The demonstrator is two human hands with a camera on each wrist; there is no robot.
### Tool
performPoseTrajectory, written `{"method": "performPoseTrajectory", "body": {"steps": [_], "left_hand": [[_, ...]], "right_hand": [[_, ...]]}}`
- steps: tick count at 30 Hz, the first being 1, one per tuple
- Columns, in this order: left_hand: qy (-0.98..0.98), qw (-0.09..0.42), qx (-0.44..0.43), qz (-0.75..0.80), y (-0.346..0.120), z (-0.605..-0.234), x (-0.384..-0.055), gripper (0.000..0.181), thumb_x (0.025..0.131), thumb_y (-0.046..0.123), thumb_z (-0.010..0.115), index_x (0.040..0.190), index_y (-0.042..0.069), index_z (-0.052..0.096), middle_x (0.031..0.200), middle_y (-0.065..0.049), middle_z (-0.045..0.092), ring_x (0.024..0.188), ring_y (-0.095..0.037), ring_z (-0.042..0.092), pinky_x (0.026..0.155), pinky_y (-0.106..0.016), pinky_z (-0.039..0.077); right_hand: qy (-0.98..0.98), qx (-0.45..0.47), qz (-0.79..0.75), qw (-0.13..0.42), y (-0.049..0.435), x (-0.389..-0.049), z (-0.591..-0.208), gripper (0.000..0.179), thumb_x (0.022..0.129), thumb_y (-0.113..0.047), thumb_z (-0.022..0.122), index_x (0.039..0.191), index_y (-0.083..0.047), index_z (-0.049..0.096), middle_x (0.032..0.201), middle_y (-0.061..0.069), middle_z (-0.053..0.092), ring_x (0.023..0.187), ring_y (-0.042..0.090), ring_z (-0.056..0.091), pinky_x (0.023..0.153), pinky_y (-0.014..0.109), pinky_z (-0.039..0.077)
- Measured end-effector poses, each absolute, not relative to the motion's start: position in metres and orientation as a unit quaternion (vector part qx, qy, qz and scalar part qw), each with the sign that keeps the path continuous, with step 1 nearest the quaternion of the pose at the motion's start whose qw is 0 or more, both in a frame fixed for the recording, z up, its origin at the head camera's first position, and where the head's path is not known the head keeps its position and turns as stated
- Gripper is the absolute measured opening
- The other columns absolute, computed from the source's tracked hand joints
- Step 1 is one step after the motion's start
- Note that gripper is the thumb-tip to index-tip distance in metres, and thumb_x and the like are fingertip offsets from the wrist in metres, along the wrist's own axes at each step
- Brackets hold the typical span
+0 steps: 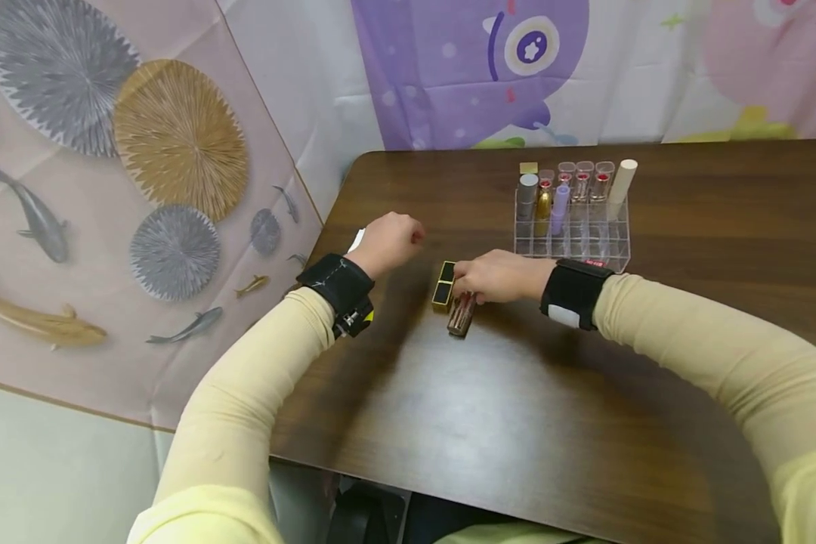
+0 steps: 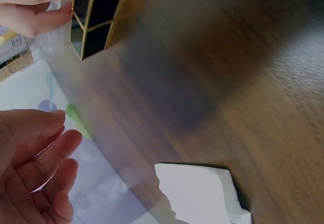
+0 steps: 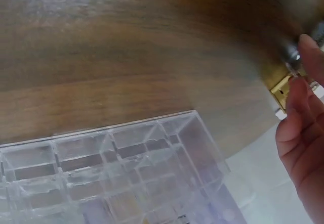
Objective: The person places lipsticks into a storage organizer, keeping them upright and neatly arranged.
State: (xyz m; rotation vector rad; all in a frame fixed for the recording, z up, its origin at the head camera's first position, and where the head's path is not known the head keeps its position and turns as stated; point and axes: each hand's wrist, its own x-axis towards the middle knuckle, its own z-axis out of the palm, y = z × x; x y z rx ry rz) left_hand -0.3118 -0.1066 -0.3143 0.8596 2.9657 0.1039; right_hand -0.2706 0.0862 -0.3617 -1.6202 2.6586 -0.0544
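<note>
My right hand (image 1: 493,276) pinches the upper end of a shiny brown patterned lipstick tube (image 1: 460,317), which slants on the table. Right beside it is a black lipstick case with gold edges (image 1: 443,287), close to the fingertips; in the left wrist view the black case (image 2: 98,24) partly overlaps the right hand's fingers. My left hand (image 1: 389,243) hovers to the left with nothing in it. Its fingers (image 2: 65,140) are loosely bent. In the right wrist view the tube is mostly hidden behind the thumb and fingers.
A clear divided organizer (image 1: 571,245) stands right of the hands, with several lipsticks in its back rows, among them a lilac tube (image 1: 560,210) and a tall cream tube (image 1: 623,185). A white torn-edged piece (image 2: 197,193) lies near the left hand. Printed cloths hang behind the brown table (image 1: 476,423).
</note>
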Motion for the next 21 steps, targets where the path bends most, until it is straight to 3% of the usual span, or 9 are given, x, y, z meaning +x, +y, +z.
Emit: {"method": "performPoseTrajectory", "body": {"steps": [5, 15, 18, 21], "left_hand": [[0.96, 0.032, 0.275, 0.031, -0.112, -0.317, -0.312, 0.025, 0.083, 0.009, 0.056, 0.105, 0.006, 0.068, 0.105, -0.007, 0.067, 0.096, -0.022, 0.062, 0.082, -0.035, 0.048], [0.956, 0.069, 0.279, 0.065, -0.09, -0.316, -0.312, 0.025, 0.085, 0.013, 0.058, 0.107, 0.008, 0.068, 0.105, -0.006, 0.067, 0.094, -0.019, 0.062, 0.081, -0.034, 0.048], [0.949, 0.063, 0.304, 0.054, -0.081, -0.315, -0.309, 0.016, 0.085, 0.011, 0.055, 0.092, 0.009, 0.07, 0.09, -0.004, 0.065, 0.08, -0.016, 0.057, 0.07, -0.031, 0.046], [0.941, 0.032, 0.336, 0.023, -0.073, -0.317, -0.306, 0.015, 0.083, 0.005, 0.052, 0.07, 0.01, 0.06, 0.072, -0.001, 0.052, 0.066, -0.015, 0.045, 0.058, -0.029, 0.037]], "right_hand": [[0.859, -0.511, -0.014, 0.021, 0.086, -0.272, -0.362, 0.02, 0.074, -0.011, 0.074, 0.093, -0.014, 0.067, 0.09, 0.003, 0.059, 0.072, 0.015, 0.058, 0.066, 0.036, 0.051], [0.88, -0.471, -0.061, -0.017, 0.121, -0.257, -0.335, 0.017, 0.078, -0.015, 0.072, 0.094, -0.016, 0.066, 0.081, -0.001, 0.051, 0.065, 0.01, 0.054, 0.055, 0.029, 0.045], [0.894, -0.442, -0.064, -0.026, 0.139, -0.253, -0.324, 0.018, 0.078, -0.015, 0.072, 0.094, -0.013, 0.066, 0.08, 0.0, 0.051, 0.063, 0.01, 0.052, 0.052, 0.027, 0.043], [0.911, -0.408, -0.056, -0.027, 0.156, -0.249, -0.313, 0.021, 0.076, -0.015, 0.073, 0.096, -0.011, 0.067, 0.081, 0.002, 0.053, 0.062, 0.011, 0.05, 0.051, 0.028, 0.043]]}}
